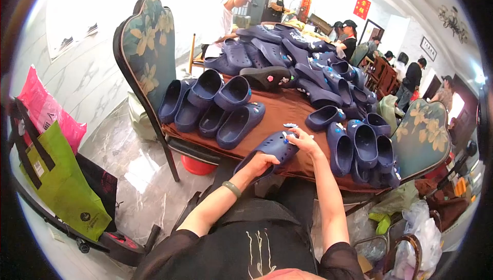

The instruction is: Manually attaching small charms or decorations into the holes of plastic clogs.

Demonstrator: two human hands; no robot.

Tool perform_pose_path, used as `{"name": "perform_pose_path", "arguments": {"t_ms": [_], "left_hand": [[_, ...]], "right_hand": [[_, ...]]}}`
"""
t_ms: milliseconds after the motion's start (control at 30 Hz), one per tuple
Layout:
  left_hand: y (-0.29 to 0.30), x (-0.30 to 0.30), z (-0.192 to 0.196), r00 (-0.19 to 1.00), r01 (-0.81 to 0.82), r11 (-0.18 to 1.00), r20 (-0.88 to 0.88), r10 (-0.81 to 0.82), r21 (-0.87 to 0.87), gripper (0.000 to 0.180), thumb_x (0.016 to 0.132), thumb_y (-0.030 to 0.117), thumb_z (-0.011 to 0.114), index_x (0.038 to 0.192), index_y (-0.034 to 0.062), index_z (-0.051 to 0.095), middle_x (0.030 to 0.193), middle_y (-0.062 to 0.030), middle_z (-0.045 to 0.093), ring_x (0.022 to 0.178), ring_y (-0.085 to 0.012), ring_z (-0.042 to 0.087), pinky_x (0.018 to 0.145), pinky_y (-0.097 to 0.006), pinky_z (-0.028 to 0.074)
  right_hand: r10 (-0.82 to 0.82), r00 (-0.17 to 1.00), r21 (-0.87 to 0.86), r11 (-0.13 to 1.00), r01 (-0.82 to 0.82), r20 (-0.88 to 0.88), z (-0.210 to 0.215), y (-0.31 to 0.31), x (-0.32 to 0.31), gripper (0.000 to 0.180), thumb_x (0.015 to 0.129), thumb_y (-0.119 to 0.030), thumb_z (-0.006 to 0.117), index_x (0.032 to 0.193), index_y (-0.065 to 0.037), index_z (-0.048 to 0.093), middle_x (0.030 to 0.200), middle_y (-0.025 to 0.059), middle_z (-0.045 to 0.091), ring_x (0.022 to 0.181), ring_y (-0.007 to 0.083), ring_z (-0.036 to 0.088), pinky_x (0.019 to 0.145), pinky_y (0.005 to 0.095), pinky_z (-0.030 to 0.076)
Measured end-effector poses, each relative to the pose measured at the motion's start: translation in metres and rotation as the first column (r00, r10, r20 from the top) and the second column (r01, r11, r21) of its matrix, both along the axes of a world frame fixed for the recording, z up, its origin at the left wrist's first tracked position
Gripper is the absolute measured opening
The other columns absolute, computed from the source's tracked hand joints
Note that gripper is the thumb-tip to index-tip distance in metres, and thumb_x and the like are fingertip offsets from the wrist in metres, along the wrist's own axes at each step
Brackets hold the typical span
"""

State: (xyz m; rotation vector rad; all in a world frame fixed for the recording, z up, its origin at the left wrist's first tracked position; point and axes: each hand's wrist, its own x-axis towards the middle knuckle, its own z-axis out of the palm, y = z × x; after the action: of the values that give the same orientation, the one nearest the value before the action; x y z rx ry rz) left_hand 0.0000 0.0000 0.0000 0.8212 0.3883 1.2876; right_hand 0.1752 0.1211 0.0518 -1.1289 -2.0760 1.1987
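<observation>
Brown-clothed surface (287, 113) heaped with navy clogs; left hand (258, 165) fingers closed round heel of one clog (272, 149), light, flexible foam, right hand (300, 138) fingers pinching a small charm (285, 135) at its toe.

Two hands (259, 164) (303, 140) held one blue clog (271, 149); two flowered chairs (149, 49) (423, 133) and two bags (67, 187) (43, 108) stood nearby.

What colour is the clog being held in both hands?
Dark navy blue; the clog shows best in the head view, gripped by the left hand and right hand.
</observation>
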Motion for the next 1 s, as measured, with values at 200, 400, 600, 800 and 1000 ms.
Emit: {"name": "perform_pose_path", "arguments": {"t_ms": [200,400,600,800,1000], "left_hand": [[0.020,-0.001,-0.006,1.000,0.009,1.000,0.008,-0.009,-0.023,0.055,0.061,-0.009,0.058,0.114,-0.0003,0.050,0.106,-0.0091,0.058,0.098,-0.0203,0.056,0.084,-0.033,0.047],[0.008,0.001,0.007,0.999,0.046,0.999,0.010,-0.046,-0.024,0.055,0.063,-0.007,0.058,0.116,-0.0001,0.048,0.109,-0.0100,0.056,0.098,-0.0220,0.056,0.086,-0.033,0.046],[0.011,0.003,-0.003,0.999,0.041,0.998,0.020,-0.040,-0.047,0.052,0.065,-0.005,0.058,0.115,0.0006,0.050,0.109,-0.0093,0.057,0.099,-0.0216,0.056,0.086,-0.033,0.046],[-0.004,0.003,0.002,0.998,0.038,0.999,0.045,-0.037,-0.015,0.047,0.066,-0.005,0.058,0.112,0.0005,0.052,0.107,-0.0090,0.059,0.096,-0.0209,0.057,0.085,-0.034,0.046],[0.002,0.006,-0.015,0.992,-0.125,0.988,0.013,0.127,-0.087,0.015,0.064,-0.003,0.059,0.077,0.0034,0.061,0.078,-0.0029,0.061,0.074,-0.0136,0.057,0.071,-0.026,0.044]], "right_hand": [[-0.056,0.942,-0.045,0.998,0.043,-0.331,0.007,-0.016,-0.012,0.034,0.084,-0.017,0.061,0.113,-0.002,0.054,0.099,0.0044,0.057,0.088,0.0103,0.053,0.077,0.0232,0.043],[-0.122,0.950,0.084,0.985,0.152,-0.288,-0.021,-0.018,-0.006,0.026,0.091,-0.019,0.050,0.110,-0.004,0.057,0.100,0.0045,0.059,0.093,0.0114,0.052,0.083,0.0263,0.041],[-0.147,0.971,0.338,0.919,0.205,-0.188,-0.037,-0.015,0.000,0.035,0.094,-0.031,0.044,0.118,-0.007,0.055,0.104,0.0150,0.058,0.096,0.0219,0.055,0.085,0.0310,0.041],[-0.209,0.961,0.360,0.895,0.264,-0.183,-0.029,-0.045,-0.005,0.041,0.097,-0.033,0.037,0.121,-0.004,0.052,0.106,0.0160,0.057,0.101,0.0220,0.054,0.089,0.0326,0.040],[-0.406,0.793,0.183,0.828,0.530,-0.455,-0.058,-0.022,0.020,0.037,0.097,-0.027,0.038,0.103,0.003,0.057,0.097,0.0135,0.059,0.095,0.0237,0.055,0.085,0.0341,0.041]]}}
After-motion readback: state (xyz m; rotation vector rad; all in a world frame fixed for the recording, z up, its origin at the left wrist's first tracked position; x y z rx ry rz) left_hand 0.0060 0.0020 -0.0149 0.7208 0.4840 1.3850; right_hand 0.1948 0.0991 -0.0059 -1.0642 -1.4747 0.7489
